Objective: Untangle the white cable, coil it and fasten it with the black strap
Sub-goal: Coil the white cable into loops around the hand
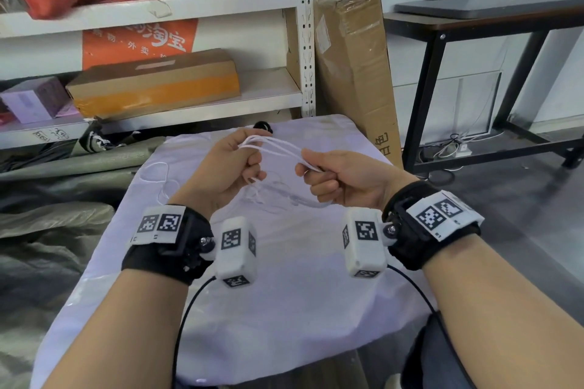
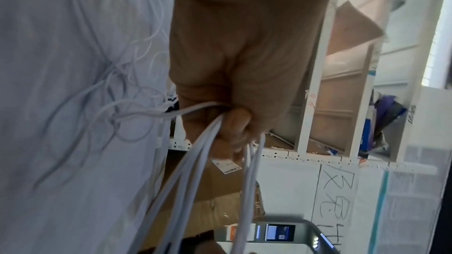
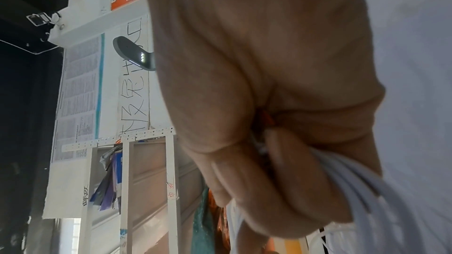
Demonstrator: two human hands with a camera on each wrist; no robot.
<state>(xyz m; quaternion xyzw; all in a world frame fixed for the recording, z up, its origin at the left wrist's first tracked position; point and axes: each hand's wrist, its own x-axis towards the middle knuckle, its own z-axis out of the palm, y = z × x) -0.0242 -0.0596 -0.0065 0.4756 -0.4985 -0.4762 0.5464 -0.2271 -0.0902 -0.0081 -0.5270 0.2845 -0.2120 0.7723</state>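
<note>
Several strands of the white cable point(image 1: 278, 148) stretch between my two hands above the table. My left hand point(image 1: 234, 161) grips one end of the bundle in curled fingers, and my right hand point(image 1: 331, 174) grips the other end. The left wrist view shows the white cable point(image 2: 195, 152) running out of my left hand point(image 2: 234, 123), with loose tangled loops lying on the cloth. In the right wrist view the white cable point(image 3: 354, 181) leaves my right hand point(image 3: 281, 161). The black strap point(image 1: 262, 126) lies at the table's far edge, beyond my left hand.
A white cloth point(image 1: 300, 294) covers the small table. White shelving point(image 1: 189, 6) with cardboard boxes stands behind it. A tall cardboard box point(image 1: 354, 66) leans at the far right corner. A black bench point(image 1: 474, 25) stands to the right. Grey tarpaulin point(image 1: 47, 230) lies left.
</note>
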